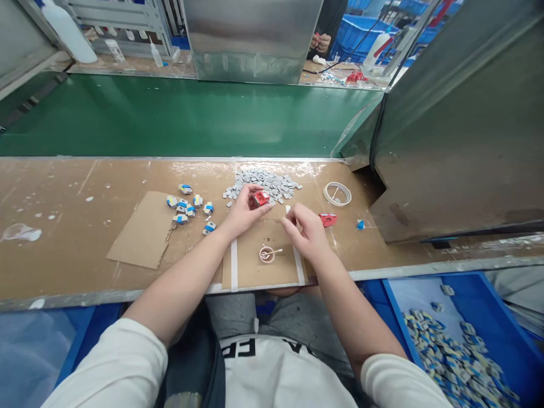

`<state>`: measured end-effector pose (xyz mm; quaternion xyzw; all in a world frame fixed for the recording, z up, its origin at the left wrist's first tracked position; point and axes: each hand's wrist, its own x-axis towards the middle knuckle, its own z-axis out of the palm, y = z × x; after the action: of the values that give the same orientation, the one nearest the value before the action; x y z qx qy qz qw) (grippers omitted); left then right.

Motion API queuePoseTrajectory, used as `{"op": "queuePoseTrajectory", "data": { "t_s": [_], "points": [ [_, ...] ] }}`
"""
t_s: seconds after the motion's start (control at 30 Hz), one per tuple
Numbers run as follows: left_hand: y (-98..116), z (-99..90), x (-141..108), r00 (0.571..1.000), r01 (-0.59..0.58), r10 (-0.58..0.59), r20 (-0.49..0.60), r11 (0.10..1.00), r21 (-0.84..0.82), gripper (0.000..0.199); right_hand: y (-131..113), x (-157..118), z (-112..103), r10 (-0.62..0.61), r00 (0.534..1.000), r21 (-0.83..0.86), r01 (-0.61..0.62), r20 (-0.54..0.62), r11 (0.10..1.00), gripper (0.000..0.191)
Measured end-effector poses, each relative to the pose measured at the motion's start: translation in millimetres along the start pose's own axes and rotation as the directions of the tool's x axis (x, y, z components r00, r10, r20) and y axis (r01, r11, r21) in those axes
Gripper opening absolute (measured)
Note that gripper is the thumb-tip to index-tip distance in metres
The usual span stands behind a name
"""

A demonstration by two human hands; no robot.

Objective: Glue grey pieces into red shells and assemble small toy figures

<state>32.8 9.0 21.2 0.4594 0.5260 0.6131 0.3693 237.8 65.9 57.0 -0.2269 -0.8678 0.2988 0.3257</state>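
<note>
My left hand [245, 213] is closed round a small red piece [260, 198], just in front of a pile of flat grey pieces [272, 184]. To the right, my right hand [306, 231] is pinched, with thumb and index finger together; what it holds, if anything, is too small to name. Between my forearms a small round cup [267, 254] with a white swab across it sits on a taped cardboard sheet [250, 272]. Another red piece [327, 219] lies just beyond my right hand. Several blue, white and yellow pieces [190, 210] are scattered on the left.
A roll of tape [337, 194] and a small blue piece [360, 224] lie at the right. Loose cardboard [142, 232] is at the left. Behind runs a green belt [204, 116]. A blue bin [471, 300] of pieces stands lower right. Another person's hands [321, 43] show beyond the belt.
</note>
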Motion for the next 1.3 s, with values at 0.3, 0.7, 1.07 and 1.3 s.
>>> {"op": "queuePoseTrajectory", "data": {
  "t_s": [0.3,0.7,1.07,1.3],
  "points": [
    [-2,-0.4,5,0.977,0.023,-0.015,0.214,0.999,-0.036,0.058,-10,-49,13,0.061,0.943,-0.128,-0.02,0.326,0.992,0.046],
    [-1,-1.1,5,0.969,0.055,-0.067,0.238,0.997,0.055,0.059,-12,-41,11,0.115,0.944,-0.148,-0.071,0.31,0.986,0.042],
    [2,1.5,2,0.959,0.088,-0.111,0.26,0.991,0.1,0.049,-6,-33,-2,0.083,0.992,0.216,-0.103,0.099,0.971,0.045],
    [8,1.5,1,0.96,0.046,-0.123,0.25,0.954,0.295,0.043,7,4,3,0.126,0.976,0.164,-0.097,-0.178,0.982,0.043]
  ]
}}
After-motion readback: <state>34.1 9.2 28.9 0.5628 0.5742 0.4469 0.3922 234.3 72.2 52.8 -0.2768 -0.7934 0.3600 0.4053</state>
